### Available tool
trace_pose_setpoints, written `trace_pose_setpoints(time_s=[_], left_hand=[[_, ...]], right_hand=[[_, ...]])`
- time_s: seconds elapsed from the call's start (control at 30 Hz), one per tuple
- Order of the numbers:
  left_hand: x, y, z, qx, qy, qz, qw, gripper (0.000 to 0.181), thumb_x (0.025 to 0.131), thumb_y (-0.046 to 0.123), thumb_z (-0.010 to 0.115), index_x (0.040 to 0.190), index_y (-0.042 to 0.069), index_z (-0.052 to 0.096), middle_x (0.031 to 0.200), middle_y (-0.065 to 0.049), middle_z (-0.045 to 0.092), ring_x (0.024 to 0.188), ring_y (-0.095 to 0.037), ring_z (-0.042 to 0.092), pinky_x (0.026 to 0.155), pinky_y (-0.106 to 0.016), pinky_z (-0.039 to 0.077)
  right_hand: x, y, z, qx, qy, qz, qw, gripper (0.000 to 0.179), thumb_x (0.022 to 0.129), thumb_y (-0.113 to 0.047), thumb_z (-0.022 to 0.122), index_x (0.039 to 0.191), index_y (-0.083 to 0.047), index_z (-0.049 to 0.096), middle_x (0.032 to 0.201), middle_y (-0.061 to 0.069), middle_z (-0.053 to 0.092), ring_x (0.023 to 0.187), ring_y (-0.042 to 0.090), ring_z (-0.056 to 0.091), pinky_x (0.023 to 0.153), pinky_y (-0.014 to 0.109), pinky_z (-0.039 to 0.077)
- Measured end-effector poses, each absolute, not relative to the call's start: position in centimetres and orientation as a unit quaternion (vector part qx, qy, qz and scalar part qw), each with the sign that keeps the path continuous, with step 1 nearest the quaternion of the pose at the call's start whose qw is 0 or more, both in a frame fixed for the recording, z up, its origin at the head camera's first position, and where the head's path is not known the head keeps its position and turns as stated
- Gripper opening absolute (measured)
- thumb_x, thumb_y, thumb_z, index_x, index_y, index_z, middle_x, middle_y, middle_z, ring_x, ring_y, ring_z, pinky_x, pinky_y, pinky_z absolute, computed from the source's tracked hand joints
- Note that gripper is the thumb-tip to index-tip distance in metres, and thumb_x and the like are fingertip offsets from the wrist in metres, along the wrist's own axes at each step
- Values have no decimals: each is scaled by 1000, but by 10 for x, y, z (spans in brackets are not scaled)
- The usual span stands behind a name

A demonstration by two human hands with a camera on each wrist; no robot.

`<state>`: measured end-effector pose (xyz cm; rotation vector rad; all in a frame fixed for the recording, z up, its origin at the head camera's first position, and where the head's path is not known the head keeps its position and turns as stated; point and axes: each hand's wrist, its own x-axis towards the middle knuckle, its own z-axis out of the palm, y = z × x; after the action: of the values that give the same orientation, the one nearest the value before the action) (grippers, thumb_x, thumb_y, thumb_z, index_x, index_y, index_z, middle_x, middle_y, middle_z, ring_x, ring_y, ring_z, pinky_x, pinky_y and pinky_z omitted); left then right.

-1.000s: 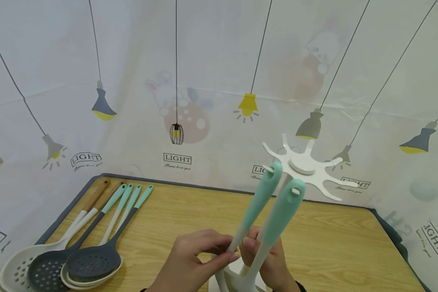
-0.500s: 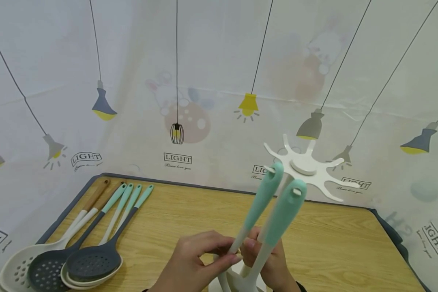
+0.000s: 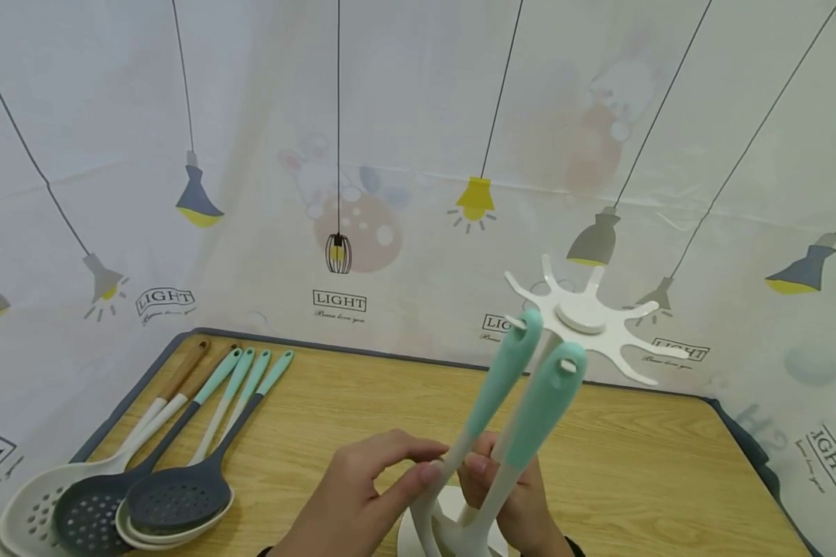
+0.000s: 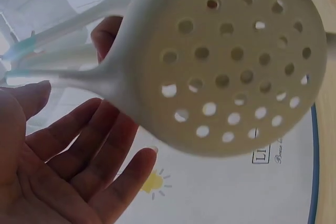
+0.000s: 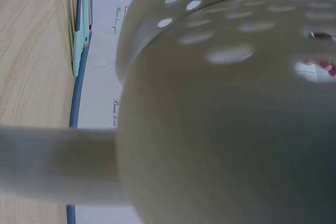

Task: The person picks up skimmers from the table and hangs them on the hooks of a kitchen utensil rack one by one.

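Note:
A white utensil rack, with curved hooks spread round its top, leans to the right in the head view. Two cream skimmers with mint handles, a left one and a right one, hang from its hooks by their handle holes. My left hand is at the left skimmer's shaft, thumb and fingers loosely apart. In the left wrist view that hand's fingers are relaxed beside a perforated skimmer head. Behind the right skimmer, my right hand grips the rack's pole. Cream perforated heads fill the right wrist view, hiding that hand.
On the wooden table, several utensils lie at the left: wooden-handled cream skimmers, dark skimmers and others with mint handles. The rack's round white base shows below my hands. A printed cloth stands behind.
My left thumb and fingers have loosened from the left skimmer's shaft, which they pinched before. The right hand, the rack and the hanging skimmers hold their places.

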<state>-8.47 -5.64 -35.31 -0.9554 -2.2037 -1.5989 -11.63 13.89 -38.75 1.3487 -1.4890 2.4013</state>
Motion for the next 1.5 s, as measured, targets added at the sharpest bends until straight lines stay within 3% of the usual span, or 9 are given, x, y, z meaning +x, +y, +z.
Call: trace_pose_setpoints(time_s=[0.33, 0.7, 0.97, 1.17, 1.3, 1.5], left_hand=[[-94, -72, -360, -238, -812, -522, 104, 21, 97, 37, 52, 107, 31, 69, 100, 21, 65, 94, -2, 64, 80, -24, 50], [-112, -98, -384, -125, -876, -460, 70, 33, 93, 55, 50, 104, 31, 70, 98, 21, 65, 95, -3, 63, 81, -23, 49], [-129, -121, -393, -48, -938, -331, 88, 32, 94, 41, 58, 110, 17, 70, 100, 6, 67, 94, -13, 64, 79, -34, 50], [-138, -138, -404, -16, -957, -267, 114, 31, 92, 29, 64, 112, 5, 69, 100, -10, 68, 74, -18, 63, 58, -29, 46], [-143, -148, -414, 17, -965, -240, 107, 34, 91, 27, 65, 114, 1, 68, 98, -13, 67, 67, -17, 60, 52, -29, 43], [-150, -160, -427, 47, -971, -217, 90, 41, 90, 24, 67, 117, -6, 63, 95, -18, 64, 72, -26, 61, 58, -35, 47]], right_hand=[[-115, 138, -388, 426, -479, 768, 4, 34, 86, 25, 21, 80, -1, 41, 54, 9, 28, 44, 19, 25, 36, 25, 26], [-114, 139, -388, 422, -483, 767, 3, 33, 86, 25, 22, 80, -2, 41, 54, 9, 28, 44, 19, 25, 36, 26, 26], [-114, 139, -389, 425, -481, 767, 4, 33, 86, 25, 21, 81, -1, 41, 54, 10, 29, 44, 19, 26, 36, 26, 26], [-115, 139, -389, 424, -484, 766, 5, 32, 86, 25, 22, 80, -1, 40, 54, 10, 29, 43, 19, 26, 36, 25, 27], [-115, 139, -389, 424, -484, 766, 6, 32, 86, 25, 23, 80, -1, 41, 54, 10, 29, 43, 19, 26, 36, 25, 27], [-116, 139, -389, 429, -483, 763, 10, 33, 86, 25, 22, 80, -1, 41, 54, 10, 29, 43, 19, 26, 36, 25, 27]])
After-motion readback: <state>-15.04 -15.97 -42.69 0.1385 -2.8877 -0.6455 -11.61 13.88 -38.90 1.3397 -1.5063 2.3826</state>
